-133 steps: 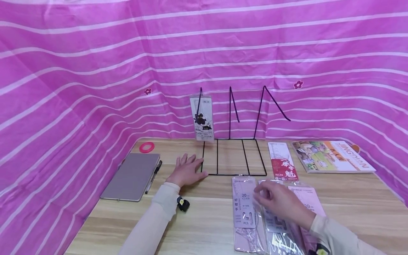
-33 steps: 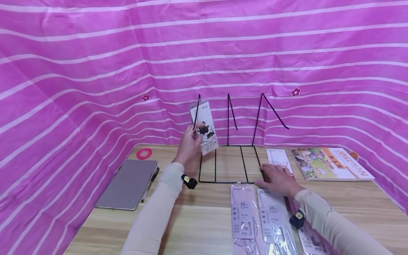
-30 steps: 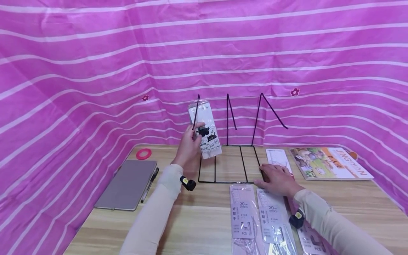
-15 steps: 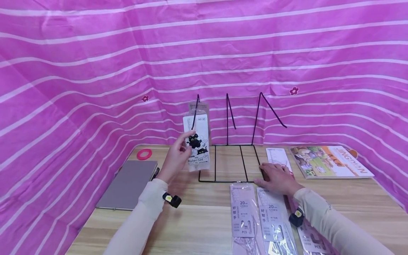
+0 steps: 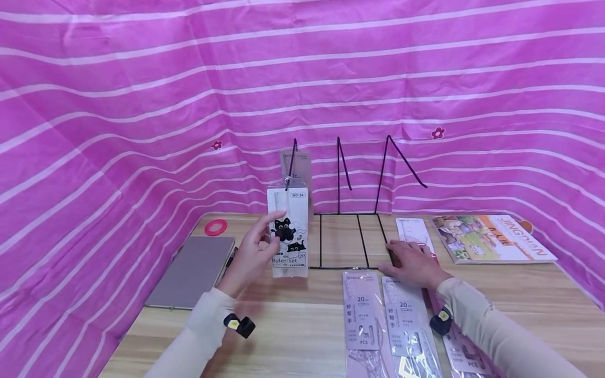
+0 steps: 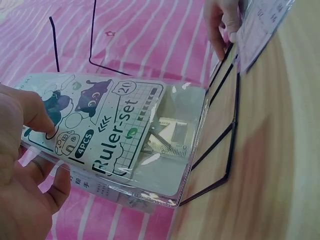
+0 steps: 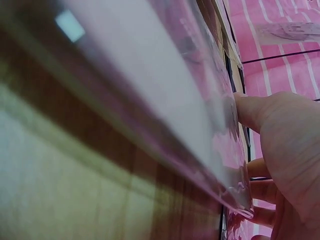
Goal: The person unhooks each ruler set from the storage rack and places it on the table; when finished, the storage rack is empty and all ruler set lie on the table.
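A clear-plastic ruler set package [image 5: 296, 210] with black cats on its card stands upright at the tip of the rack's left hook. My left hand [image 5: 250, 257] pinches it by its left side, thumb in front; in the left wrist view, fingers show behind the package [image 6: 115, 125]. Whether the hook tip still passes through its top hole, I cannot tell. Behind it, a greyish ruler package [image 5: 296, 163] hangs on the same hook. My right hand [image 5: 416, 265] rests at the right front corner of the black wire rack [image 5: 337, 268], fingers extended over a red-and-white ruler package [image 5: 411, 231].
Two further rack hooks [image 5: 338, 173] stand bare. Several pink and grey ruler packages [image 5: 361, 315] lie in front of the rack. A magazine [image 5: 493, 239] lies at right; a grey notebook [image 5: 191, 270], a pen [image 5: 230, 257] and a pink ring [image 5: 215, 227] are at left.
My left hand has gripped the hanging cat ruler set and drawn it forward and down along the hook, uncovering the greyish package behind. The right hand moved from the ruler packages to the rack corner.
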Available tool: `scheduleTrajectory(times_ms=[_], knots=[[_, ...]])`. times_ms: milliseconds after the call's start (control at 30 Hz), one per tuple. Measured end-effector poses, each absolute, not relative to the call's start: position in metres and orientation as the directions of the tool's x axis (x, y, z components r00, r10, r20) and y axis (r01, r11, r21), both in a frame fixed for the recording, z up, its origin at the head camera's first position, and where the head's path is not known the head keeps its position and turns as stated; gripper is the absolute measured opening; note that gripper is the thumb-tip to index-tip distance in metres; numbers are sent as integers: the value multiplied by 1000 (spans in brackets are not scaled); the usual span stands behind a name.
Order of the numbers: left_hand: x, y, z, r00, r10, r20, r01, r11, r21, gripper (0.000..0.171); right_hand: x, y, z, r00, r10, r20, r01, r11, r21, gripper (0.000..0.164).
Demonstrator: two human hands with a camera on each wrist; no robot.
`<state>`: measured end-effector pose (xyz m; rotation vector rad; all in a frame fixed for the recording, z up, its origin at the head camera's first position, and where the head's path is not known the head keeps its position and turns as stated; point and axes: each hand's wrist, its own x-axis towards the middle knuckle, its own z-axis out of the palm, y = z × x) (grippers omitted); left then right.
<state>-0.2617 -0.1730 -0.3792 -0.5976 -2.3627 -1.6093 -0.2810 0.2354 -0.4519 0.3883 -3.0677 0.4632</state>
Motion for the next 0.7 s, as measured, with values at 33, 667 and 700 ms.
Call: scheduleTrajectory(times_ms=[33, 667, 700], knots=[[-259, -174, -379, -892, 209, 401, 449, 319, 835, 64, -281, 235, -452, -969, -240, 51, -244, 926, -289, 83], [-194, -181, -385, -903, 335, 268, 355, 231, 906, 62, -282, 236, -451, -970, -240, 40, -240, 921, -305, 84], [-192, -180, -387, -911, 340, 234, 325, 240, 915, 63, -281, 236, -450, -970, -239, 37, -238, 921, -309, 84]])
